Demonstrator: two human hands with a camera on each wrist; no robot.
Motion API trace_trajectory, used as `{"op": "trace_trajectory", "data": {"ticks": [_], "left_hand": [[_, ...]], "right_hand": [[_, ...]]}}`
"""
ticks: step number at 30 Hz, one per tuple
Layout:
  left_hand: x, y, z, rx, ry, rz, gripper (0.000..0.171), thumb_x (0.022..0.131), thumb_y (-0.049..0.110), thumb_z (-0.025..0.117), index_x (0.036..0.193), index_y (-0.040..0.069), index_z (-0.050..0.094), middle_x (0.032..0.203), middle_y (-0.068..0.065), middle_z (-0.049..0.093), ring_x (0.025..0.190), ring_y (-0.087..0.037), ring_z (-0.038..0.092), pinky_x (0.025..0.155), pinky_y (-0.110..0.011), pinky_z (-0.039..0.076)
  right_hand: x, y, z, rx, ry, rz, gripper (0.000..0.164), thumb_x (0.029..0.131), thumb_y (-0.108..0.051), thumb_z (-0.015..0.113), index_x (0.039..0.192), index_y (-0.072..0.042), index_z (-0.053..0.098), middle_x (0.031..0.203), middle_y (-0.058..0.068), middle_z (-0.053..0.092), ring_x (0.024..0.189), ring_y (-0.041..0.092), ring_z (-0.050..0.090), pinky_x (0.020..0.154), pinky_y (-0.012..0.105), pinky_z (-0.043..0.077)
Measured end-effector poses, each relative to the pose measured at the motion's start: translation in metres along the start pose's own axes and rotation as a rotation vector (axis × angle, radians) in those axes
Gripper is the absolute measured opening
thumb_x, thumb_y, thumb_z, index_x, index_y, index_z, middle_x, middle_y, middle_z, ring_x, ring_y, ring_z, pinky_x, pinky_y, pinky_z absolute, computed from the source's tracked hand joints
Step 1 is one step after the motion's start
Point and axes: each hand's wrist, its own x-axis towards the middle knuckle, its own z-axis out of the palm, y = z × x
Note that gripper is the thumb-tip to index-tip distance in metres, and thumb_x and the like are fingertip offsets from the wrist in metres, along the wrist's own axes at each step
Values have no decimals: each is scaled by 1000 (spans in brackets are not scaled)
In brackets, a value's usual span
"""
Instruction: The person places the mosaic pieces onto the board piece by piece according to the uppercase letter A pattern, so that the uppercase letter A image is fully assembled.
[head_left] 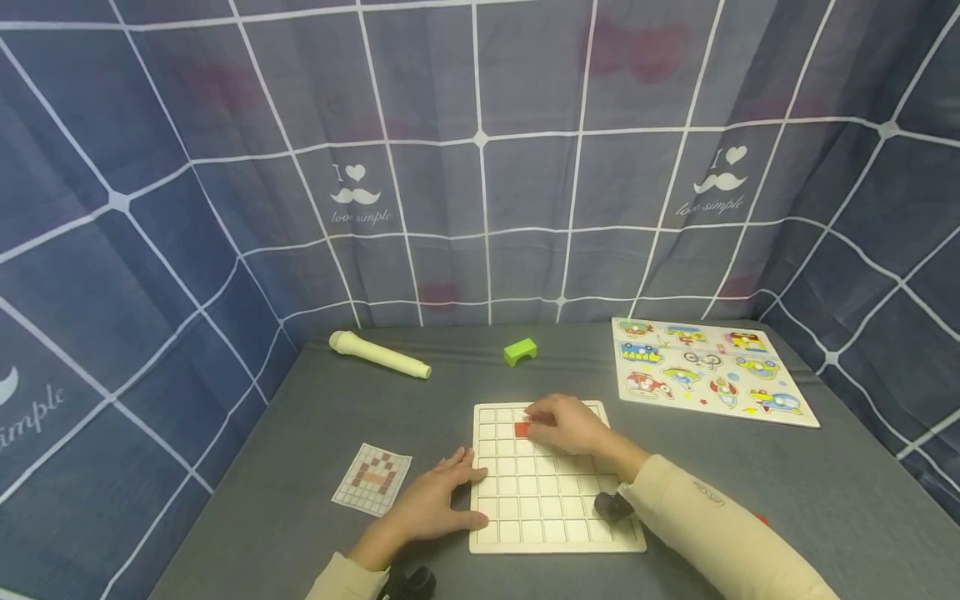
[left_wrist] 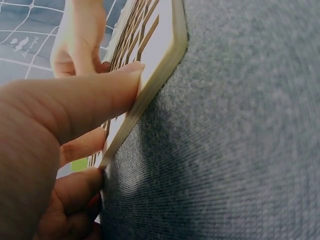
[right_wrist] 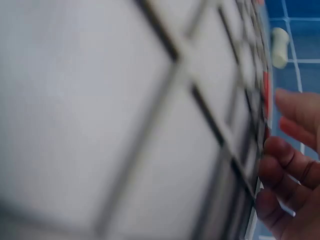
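A pale wooden grid board (head_left: 531,508) lies on the table. One red square tile (head_left: 522,430) sits in a cell near its far edge. My right hand (head_left: 566,423) is over the far part of the board, beside that tile, and pinches another red tile (right_wrist: 296,132) between thumb and finger in the right wrist view. With fingers spread, my left hand (head_left: 438,498) rests at the board's left edge; in the left wrist view its thumb (left_wrist: 107,92) lies straight on the rim. Left of the board is a paper card (head_left: 367,482) printed with a grid pattern of coloured squares.
Toward the back lie a cream toy microphone (head_left: 381,353) and a green arch block (head_left: 521,351). A vehicle picture board (head_left: 708,371) is at the back right. Something red (head_left: 761,518) shows partly behind the right sleeve. Checked curtains (head_left: 525,183) surround the table.
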Motion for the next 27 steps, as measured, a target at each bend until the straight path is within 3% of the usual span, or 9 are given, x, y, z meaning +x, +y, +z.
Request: {"op": "trace_trajectory", "data": {"ticks": [5, 8, 13, 17, 22, 27], "left_hand": [[1, 0, 1, -17, -3, 12, 71, 81, 50, 74, 137, 11, 58, 155, -21, 38, 147, -40, 32, 112, -67, 32], [0, 0, 1, -22, 1, 18, 71, 81, 50, 74, 137, 10, 58, 155, -22, 37, 146, -42, 33, 111, -68, 32], [-1, -2, 1, -26, 0, 15, 70, 81, 50, 74, 136, 9, 59, 155, -23, 37, 146, -42, 32, 112, -68, 31], [-2, -2, 2, -22, -11, 9, 70, 81, 51, 73, 136, 9, 59, 155, -22, 37, 147, -40, 31, 113, -66, 31], [-2, -1, 2, -12, -3, 21, 71, 81, 50, 74, 136, 8, 59, 154, -24, 37, 146, -42, 33, 112, -67, 31], [0, -2, 1, -12, 2, 28, 70, 81, 50, 74, 135, 7, 59, 154, -24, 38, 146, -42, 33, 112, -67, 32]], "right_hand": [[-14, 17, -32, 57, 42, 2, 36, 92, -25, 68, 122, -6, 68, 82, -3, 63, 70, 9, 52, 63, 25, 47], [-32, 33, -52, 21, 88, -5, 35, 92, -24, 68, 120, -4, 68, 94, 1, 71, 78, 12, 60, 69, 27, 52], [-70, 61, -73, -6, 116, 76, 37, 92, -27, 69, 121, -3, 68, 110, 10, 74, 97, 28, 69, 81, 43, 57], [-102, 76, -80, 3, 32, 142, 40, 90, -33, 71, 118, -5, 69, 111, 7, 74, 95, 19, 68, 79, 35, 57], [-131, 76, -80, 38, -87, 187, 37, 86, -42, 73, 111, -15, 73, 104, -3, 68, 89, 4, 57, 73, 23, 48], [-142, 73, -73, 77, -60, 135, 32, 83, -38, 77, 105, -16, 74, 95, -4, 59, 80, 1, 45, 64, 19, 39]]}}
